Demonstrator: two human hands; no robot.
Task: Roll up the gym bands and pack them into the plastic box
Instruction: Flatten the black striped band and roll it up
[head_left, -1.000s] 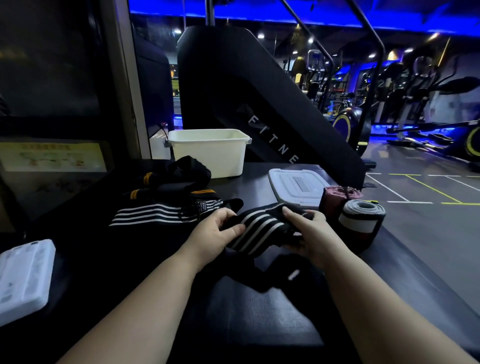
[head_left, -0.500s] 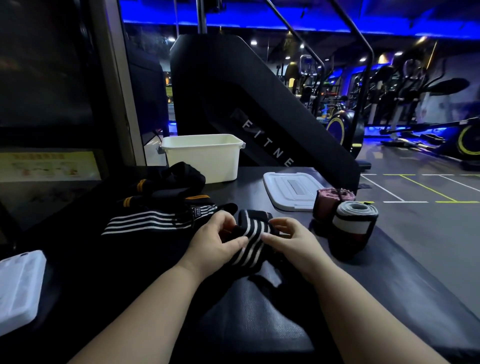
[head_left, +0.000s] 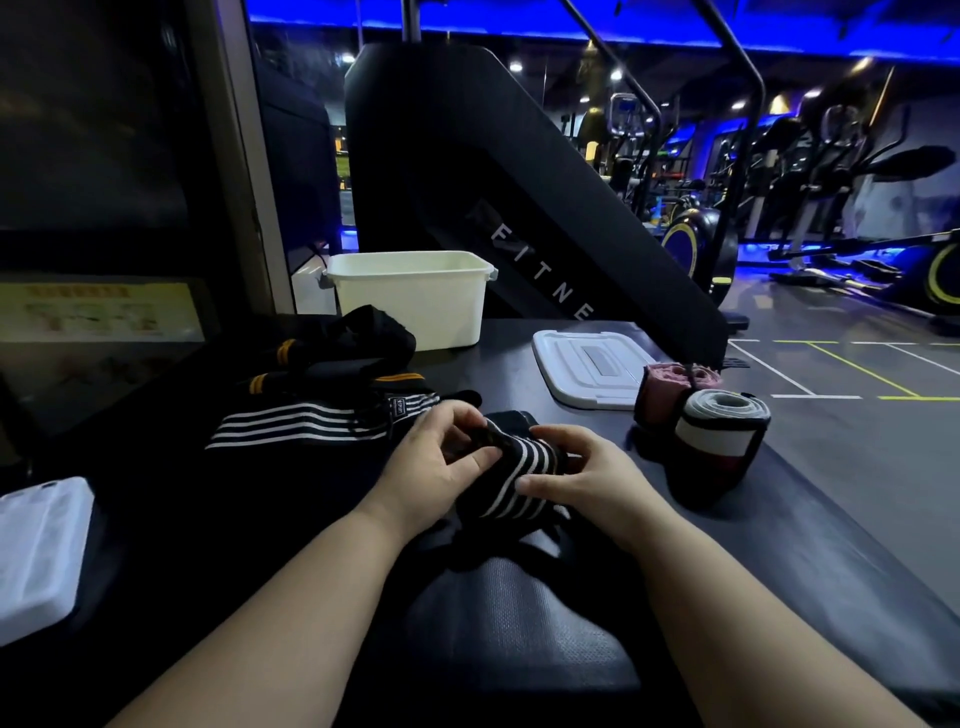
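Black elastic with white stripes forms the gym band (head_left: 519, 470) now being worked; it is held in front of the plastic box (head_left: 410, 306), nearer the person, just above the dark table (head_left: 519, 603).

Head view. The band's far end is pinched between the curled thumb and fingertips of the left hand (head_left: 431, 462). The right hand (head_left: 587, 480) is laid over the striped part, its fingers bent and clamped on the fabric. A second ago the band was stretched wide between hands held well apart; the hands have since been brought close together and the fabric gathered into a narrow bundle. It is judged that the first turns of the roll are being started, with the loose tail not yet taken up.

To the right of the box a white lid (head_left: 587, 364) lies flat, and beyond it two finished rolls stand touching: a pink roll (head_left: 670, 387) and a grey roll (head_left: 719, 447). Neither has been packed. Just in front of the box, to its left, a second striped band (head_left: 306, 423) and black bands with yellow marks (head_left: 337, 358) lie unrolled. No band can be seen in the box, whose inside is largely hidden. Most of the task is judged outstanding.
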